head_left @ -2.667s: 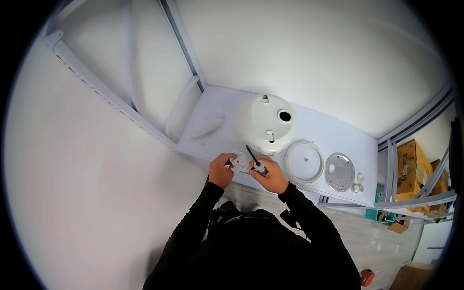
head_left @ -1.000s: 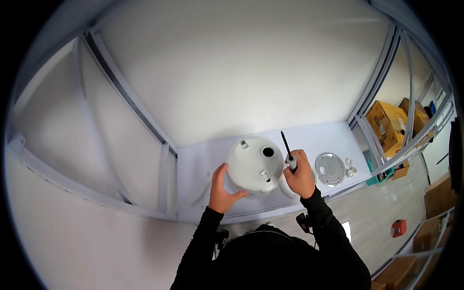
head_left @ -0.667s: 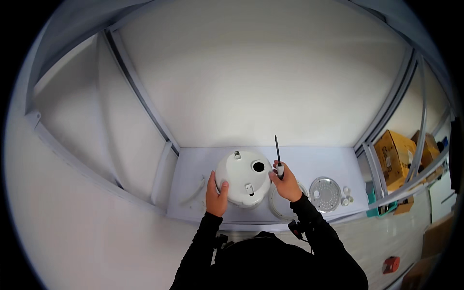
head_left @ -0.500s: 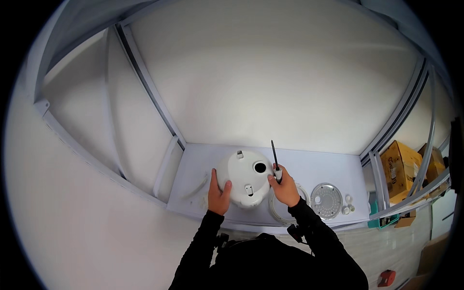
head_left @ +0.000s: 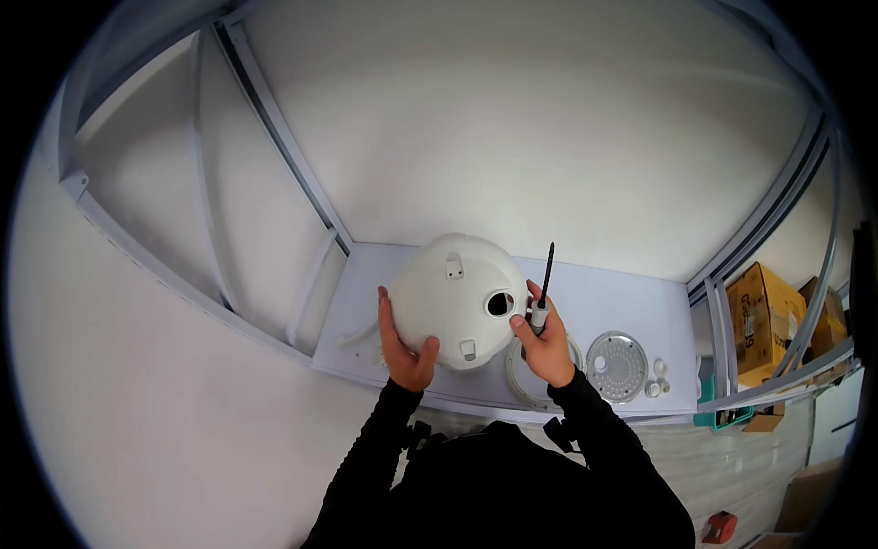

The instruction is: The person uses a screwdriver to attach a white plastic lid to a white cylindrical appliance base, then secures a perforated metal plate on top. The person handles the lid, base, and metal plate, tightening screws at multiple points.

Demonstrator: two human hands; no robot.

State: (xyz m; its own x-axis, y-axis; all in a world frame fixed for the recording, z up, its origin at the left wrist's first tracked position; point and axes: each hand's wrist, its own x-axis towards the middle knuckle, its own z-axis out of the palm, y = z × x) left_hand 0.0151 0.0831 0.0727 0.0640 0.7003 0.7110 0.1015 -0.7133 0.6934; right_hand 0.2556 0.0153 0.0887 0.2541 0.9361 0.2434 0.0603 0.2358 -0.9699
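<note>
Between my two hands I hold a rounded white plastic housing above the table, with a dark round hole and two small slotted bosses facing me. My left hand supports its left side, fingers along the edge and thumb on the face. At its right edge, my right hand steadies it with the thumb near the hole. That same hand grips a screwdriver, its dark shaft pointing up and away. Below my right hand lies a pale ring, partly covered by the hand and the housing.
Right of the ring lies a round perforated disc, with several small white parts beside it. A pale curved strip is on the table's left. Metal framing encloses the sides; cardboard boxes and a teal bin stand at right.
The housing has come up closer to me and tilted, looking larger. Both hands moved with it, and the screwdriver shifted right and upward.
</note>
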